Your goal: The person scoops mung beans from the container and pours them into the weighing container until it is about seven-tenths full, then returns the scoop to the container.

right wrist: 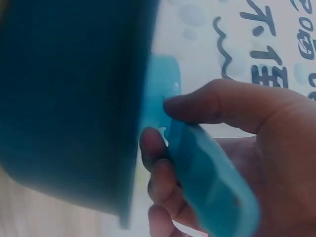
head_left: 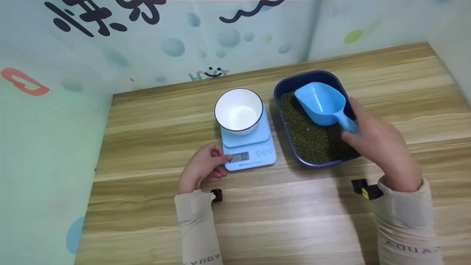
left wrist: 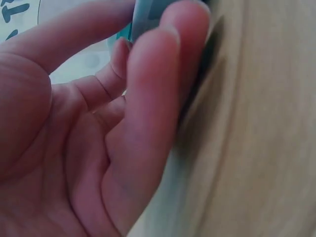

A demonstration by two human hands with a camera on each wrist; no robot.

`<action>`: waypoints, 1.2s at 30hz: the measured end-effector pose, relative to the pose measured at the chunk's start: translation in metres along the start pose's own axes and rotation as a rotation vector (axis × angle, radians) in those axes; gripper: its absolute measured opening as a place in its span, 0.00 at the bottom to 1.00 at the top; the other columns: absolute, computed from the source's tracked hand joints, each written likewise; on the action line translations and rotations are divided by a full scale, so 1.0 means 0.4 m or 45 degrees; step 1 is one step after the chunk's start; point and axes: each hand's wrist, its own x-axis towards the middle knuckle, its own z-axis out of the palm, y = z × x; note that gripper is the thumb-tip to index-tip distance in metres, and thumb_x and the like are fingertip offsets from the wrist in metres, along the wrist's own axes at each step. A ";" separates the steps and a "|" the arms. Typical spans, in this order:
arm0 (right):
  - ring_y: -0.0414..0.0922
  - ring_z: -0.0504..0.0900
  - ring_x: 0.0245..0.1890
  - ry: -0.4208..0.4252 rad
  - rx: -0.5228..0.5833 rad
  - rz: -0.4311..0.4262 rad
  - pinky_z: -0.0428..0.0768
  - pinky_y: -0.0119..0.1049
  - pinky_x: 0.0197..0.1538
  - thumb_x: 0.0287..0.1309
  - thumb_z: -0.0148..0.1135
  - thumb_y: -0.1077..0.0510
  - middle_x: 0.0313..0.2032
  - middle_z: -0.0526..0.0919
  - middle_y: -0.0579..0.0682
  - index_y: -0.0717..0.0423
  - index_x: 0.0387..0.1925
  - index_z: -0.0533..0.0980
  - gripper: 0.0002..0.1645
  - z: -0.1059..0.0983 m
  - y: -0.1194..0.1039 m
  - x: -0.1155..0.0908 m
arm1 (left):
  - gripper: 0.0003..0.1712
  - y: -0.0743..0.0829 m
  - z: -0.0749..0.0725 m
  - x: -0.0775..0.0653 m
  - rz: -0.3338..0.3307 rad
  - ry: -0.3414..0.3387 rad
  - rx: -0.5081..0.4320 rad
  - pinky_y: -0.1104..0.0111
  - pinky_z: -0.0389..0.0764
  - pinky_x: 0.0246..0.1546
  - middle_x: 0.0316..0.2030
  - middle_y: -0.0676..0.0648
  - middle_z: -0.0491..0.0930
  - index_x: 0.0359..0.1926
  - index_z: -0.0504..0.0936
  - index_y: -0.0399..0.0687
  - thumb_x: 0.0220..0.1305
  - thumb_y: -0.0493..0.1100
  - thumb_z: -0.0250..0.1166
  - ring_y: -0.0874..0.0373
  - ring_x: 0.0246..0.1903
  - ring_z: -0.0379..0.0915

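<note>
Two hands (head_left: 202, 163) (head_left: 382, 143) hold a scoop (head_left: 321, 105) and, apparently, a scale (head_left: 250, 140).

Head pic bright, mild glare on tabletop (head_left: 290, 209), wrist pics dimmer, blurry

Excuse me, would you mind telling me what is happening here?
A person's right-hand grip holds a blue scoop by its handle over a dark blue tub of small greenish beans. The left-hand grip is on the near left corner of a scale. A white bowl stands on the scale; both bowl and scoop look empty. The display reads zero.
</note>
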 end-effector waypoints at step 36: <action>0.40 0.58 0.09 0.328 -0.340 -0.261 0.55 0.32 0.12 0.47 0.66 0.54 0.10 0.65 0.44 0.56 0.47 0.77 0.23 -0.114 0.061 -0.187 | 0.22 -0.027 -0.026 0.034 -0.014 -0.191 -0.067 0.71 0.72 0.13 0.21 0.41 0.77 0.33 0.71 0.39 0.53 0.54 0.64 0.47 0.21 0.79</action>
